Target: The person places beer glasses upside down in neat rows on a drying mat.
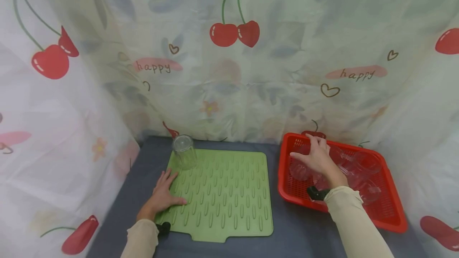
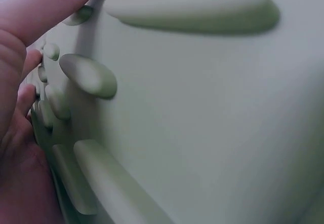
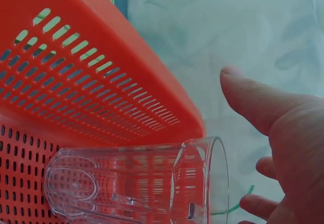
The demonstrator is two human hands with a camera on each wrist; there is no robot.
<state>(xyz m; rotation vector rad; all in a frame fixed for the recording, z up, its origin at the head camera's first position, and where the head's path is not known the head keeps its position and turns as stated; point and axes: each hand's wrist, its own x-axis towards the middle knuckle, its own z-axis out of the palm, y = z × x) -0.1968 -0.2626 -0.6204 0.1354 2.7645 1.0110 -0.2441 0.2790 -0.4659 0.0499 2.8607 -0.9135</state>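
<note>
My left hand [image 1: 163, 195] rests on the left edge of a green ridged drying mat [image 1: 229, 194], fingers spread and thumb extended. The left wrist view shows its fingers along the mat's ridges. On the mat's far left corner stands a clear drinking glass [image 1: 184, 152]. My right hand [image 1: 319, 156] is over the far left part of a red plastic basket [image 1: 283, 170], thumb and fingers apart. Below it in the right wrist view, a clear glass [image 3: 136, 181] stands in the basket, its rim close to the fingers, with a gap visible between them.
Several more clear glasses [image 1: 369, 162] crowd the basket to the right of my hand. A dark grey cloth [image 1: 287, 226] covers the table. Cherry-patterned curtains [image 1: 251, 79] hang behind the table and at both sides.
</note>
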